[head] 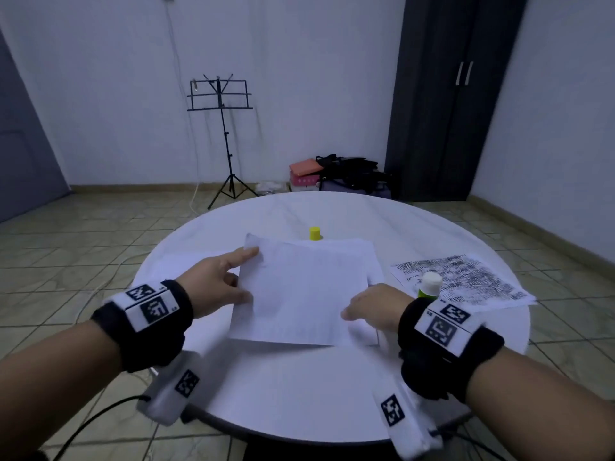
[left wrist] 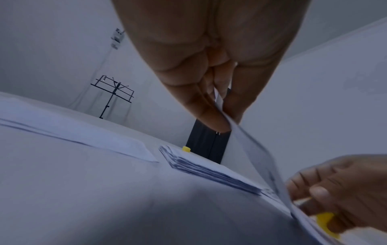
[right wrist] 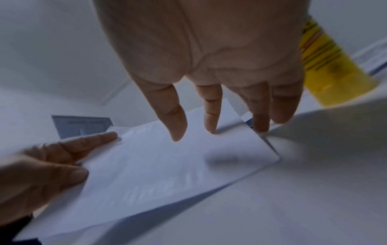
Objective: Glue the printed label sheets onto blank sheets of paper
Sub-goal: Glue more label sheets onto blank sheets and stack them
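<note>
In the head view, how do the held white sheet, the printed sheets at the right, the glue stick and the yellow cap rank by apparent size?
1. Held white sheet
2. Printed sheets, partly hidden
3. Glue stick, partly hidden by the right hand
4. Yellow cap, farther from the camera, so unsure against the glue stick

Your worktop (head: 299,410) is a round white one. On it you have a stack of printed label sheets (head: 466,281) at the right, a glue stick (head: 429,287) standing on that stack, and a yellow cap (head: 314,233) upright at the far middle. A stack of white sheets (head: 362,257) lies at the centre, and 1 more pile of paper (left wrist: 73,126) lies at the left.
</note>
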Available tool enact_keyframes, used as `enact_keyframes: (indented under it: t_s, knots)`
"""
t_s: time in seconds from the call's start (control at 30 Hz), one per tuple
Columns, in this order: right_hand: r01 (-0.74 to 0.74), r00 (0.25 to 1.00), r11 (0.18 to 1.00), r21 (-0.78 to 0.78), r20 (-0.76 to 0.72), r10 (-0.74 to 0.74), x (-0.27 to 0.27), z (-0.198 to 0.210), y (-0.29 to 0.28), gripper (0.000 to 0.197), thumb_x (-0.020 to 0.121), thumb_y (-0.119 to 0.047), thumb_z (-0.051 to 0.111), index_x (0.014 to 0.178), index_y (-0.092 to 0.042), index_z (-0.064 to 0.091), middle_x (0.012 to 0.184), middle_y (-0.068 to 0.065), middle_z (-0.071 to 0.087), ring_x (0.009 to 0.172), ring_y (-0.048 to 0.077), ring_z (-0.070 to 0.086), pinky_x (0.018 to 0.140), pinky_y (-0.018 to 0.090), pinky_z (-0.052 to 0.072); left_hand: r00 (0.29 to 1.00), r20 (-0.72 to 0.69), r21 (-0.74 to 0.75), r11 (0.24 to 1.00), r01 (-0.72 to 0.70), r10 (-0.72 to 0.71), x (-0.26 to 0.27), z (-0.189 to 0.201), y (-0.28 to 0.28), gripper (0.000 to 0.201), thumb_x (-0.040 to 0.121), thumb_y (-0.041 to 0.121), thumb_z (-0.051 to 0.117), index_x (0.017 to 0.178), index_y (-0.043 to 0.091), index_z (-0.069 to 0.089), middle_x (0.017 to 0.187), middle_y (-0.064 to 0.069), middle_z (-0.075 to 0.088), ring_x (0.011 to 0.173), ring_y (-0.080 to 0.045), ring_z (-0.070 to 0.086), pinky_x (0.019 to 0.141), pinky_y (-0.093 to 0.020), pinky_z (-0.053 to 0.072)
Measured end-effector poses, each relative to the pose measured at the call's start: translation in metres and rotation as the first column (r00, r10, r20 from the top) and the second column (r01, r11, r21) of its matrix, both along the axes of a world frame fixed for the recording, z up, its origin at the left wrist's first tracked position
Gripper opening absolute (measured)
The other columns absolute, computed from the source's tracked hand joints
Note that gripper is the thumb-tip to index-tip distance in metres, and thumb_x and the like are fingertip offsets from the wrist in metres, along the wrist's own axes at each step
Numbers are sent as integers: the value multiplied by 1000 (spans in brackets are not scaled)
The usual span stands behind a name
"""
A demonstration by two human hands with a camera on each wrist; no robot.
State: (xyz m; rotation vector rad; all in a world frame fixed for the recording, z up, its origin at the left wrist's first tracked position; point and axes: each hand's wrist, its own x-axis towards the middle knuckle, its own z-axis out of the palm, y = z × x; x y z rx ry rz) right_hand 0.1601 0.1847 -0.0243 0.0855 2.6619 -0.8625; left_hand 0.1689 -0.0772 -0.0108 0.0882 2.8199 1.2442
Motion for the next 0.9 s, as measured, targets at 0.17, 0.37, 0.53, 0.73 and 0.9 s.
enact_keyframes:
  t_s: [0.17, 0.37, 0.53, 0.73, 0.9]
  knots:
    - [169, 971, 984, 51, -182, -157, -31, 10, -13, 33, 87, -8, 52, 62, -13, 31, 79, 3, 37, 63, 17, 38, 48, 21, 27, 996, -34, 25, 997, -77, 78, -43, 1, 5, 45, 80, 2, 70, 113, 31, 63, 110, -1, 68, 90, -17, 66, 85, -24, 50]
    - [153, 987, 941, 303, -86, -133, -66, 34, -25, 64, 88, -35, 62, 139, -5, 37, 143, 13, 29, 127, 30, 43, 105, 37, 38, 995, 88, -297, 955, -21, 49, -105, 8, 35, 57, 85, 20, 69, 138, 16, 48, 135, -6, 52, 113, -24, 58, 97, -30, 46]
    - [16, 997, 892, 452, 57, -47, -84, 27, -24, 74, 69, -55, 74, 126, -11, 54, 127, 7, 57, 115, 26, 56, 96, 33, 44, 957, 289, -596, 787, 161, 23, -125, 0, 54, 91, 80, 62, 61, 148, 10, 28, 152, -8, 32, 138, -26, 33, 111, -36, 29]
    - [18, 1000, 843, 537, -10, -15, -95, 13, -21, 101, 57, -51, 81, 134, -6, 34, 130, 10, 52, 115, 32, 55, 93, 41, 47, 957, 286, -664, 730, 161, 49, -136, -19, 53, 130, 51, 65, 79, 150, 20, 8, 151, -7, 35, 133, -31, 41, 106, -44, 37]
    - [-48, 994, 777, 627, -48, 100, -90, 11, -19, 47, 70, -41, 75, 100, -12, 53, 120, 11, 57, 104, 32, 62, 82, 36, 49, 978, 207, -723, 674, 150, 5, -132, -23, 57, 88, 48, 61, 73, 122, 18, 51, 116, -4, 63, 101, -25, 63, 89, -37, 51]
